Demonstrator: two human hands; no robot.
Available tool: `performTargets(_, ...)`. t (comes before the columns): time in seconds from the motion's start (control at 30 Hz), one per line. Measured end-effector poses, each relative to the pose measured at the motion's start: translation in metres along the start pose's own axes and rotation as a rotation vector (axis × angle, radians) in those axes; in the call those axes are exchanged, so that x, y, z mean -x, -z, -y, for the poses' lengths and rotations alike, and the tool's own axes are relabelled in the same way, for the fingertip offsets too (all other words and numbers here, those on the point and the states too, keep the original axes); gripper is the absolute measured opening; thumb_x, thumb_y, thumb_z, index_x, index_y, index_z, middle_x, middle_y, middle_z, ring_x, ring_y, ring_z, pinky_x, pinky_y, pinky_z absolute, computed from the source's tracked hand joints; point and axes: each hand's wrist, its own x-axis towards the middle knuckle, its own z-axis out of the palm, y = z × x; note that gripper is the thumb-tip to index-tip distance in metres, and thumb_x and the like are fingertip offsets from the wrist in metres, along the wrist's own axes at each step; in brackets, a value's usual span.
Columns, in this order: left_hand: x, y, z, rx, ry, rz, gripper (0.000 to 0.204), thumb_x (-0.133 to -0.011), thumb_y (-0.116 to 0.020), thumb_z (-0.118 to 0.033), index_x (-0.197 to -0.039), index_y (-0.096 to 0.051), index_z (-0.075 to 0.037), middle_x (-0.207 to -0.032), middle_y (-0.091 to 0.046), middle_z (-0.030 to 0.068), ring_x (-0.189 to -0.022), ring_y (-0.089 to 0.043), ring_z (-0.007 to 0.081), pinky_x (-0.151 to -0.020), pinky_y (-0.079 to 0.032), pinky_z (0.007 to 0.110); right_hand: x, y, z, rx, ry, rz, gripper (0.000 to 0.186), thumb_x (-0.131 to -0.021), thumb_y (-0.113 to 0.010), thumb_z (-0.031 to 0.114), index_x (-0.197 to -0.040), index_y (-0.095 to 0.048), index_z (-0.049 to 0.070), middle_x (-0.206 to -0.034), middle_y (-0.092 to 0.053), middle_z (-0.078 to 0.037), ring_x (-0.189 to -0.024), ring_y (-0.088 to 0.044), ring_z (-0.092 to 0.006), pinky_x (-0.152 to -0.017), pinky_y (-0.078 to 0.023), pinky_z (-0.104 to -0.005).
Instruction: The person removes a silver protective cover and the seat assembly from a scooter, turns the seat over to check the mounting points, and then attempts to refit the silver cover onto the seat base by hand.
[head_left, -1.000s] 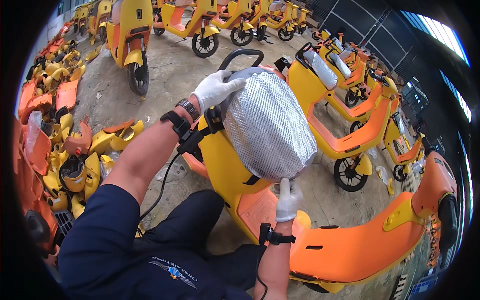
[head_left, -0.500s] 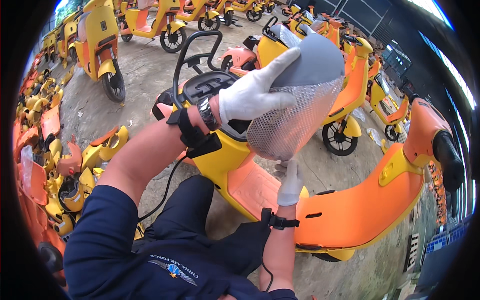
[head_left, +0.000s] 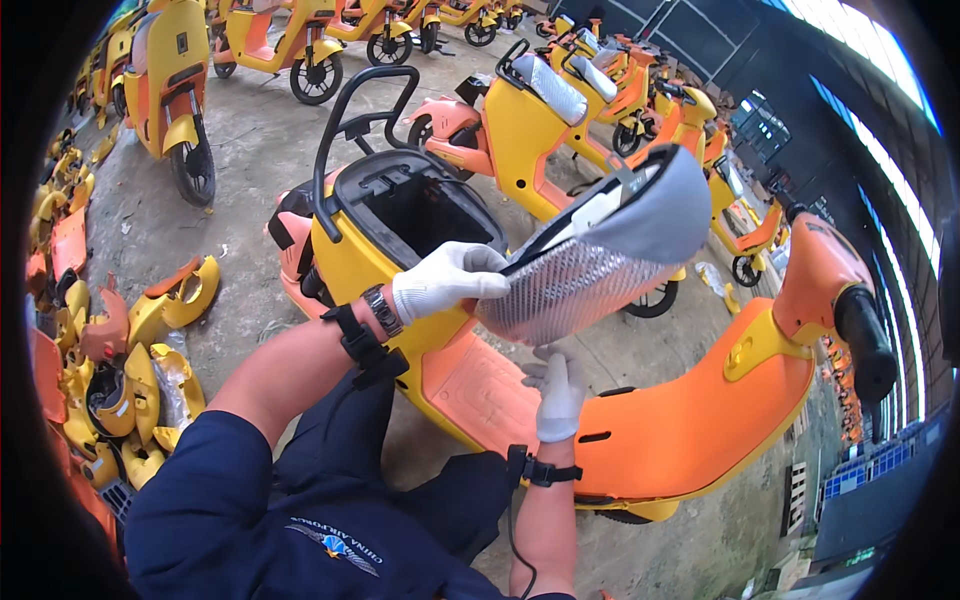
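A grey scooter seat (head_left: 655, 225), partly covered in silvery bubble wrap, is tilted up so that part of its underside shows. My gloved left hand (head_left: 450, 283) pinches the seat's left edge between thumb and fingers. At the lower edge of the seat is my gloved right hand (head_left: 557, 390), its fingers curled up against the wrap; their tips are partly hidden. Behind my left hand the dark storage compartment (head_left: 425, 215) of the yellow and orange scooter (head_left: 690, 430) lies uncovered. A black rear rack (head_left: 330, 160) rises beside that compartment.
Loose yellow and orange body panels (head_left: 140, 370) are heaped on the floor at the left. Several more scooters (head_left: 545, 130) stand in rows farther back. The black handlebar grip (head_left: 865, 330) juts out at the right, and a blue crate (head_left: 870, 475) sits beyond it.
My left hand has moved from the seat's top down to its left edge. The seat has turned and lowered, showing its underside and the compartment. My right hand stays by its lower edge.
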Motion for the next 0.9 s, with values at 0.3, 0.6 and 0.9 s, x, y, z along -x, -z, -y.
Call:
performTargets(0.3,-0.015,-0.032,-0.054,-0.047,-0.186,0.128,0.047,-0.087,-0.071,-0.023,-0.122,-0.057,0.005,-0.109,-0.065,0.0069,-0.098,-0.058,0.0112,-0.089,-0.048,0.029,0.016,0.025,0.023,0.146,0.084,-0.085,0.027,-0.095,-0.052,0.012,-0.116,-0.051,-0.004,-0.105,-0.063,-0.014,-0.081,-0.066,-0.0207,-0.068,-0.053,-0.0291)
performTargets(0.6,-0.03,-0.088,-0.081,-0.427,-0.459,-0.234,0.024,-0.089,-0.065,-0.013,-0.103,-0.062,0.007,-0.089,-0.065,0.0056,-0.081,-0.057,0.0085,-0.074,-0.048,0.025,-0.023,0.029,0.093,0.393,0.489,-0.182,0.032,-0.091,-0.056,0.009,-0.121,-0.051,-0.003,-0.109,-0.06,-0.013,-0.093,-0.062,-0.0192,-0.079,-0.051,-0.0303)
performTargets(0.9,-0.05,-0.076,-0.059,-0.273,-0.591,-0.356,0.02,-0.094,-0.062,-0.014,-0.086,-0.063,0.005,-0.074,-0.06,0.0005,-0.068,-0.048,0.0054,-0.061,-0.042,0.024,-0.035,-0.004,0.127,0.467,0.764,-0.181,0.035,-0.085,-0.065,0.013,-0.117,-0.055,0.003,-0.105,-0.056,-0.012,-0.086,-0.063,-0.0203,-0.073,-0.052,-0.0307)
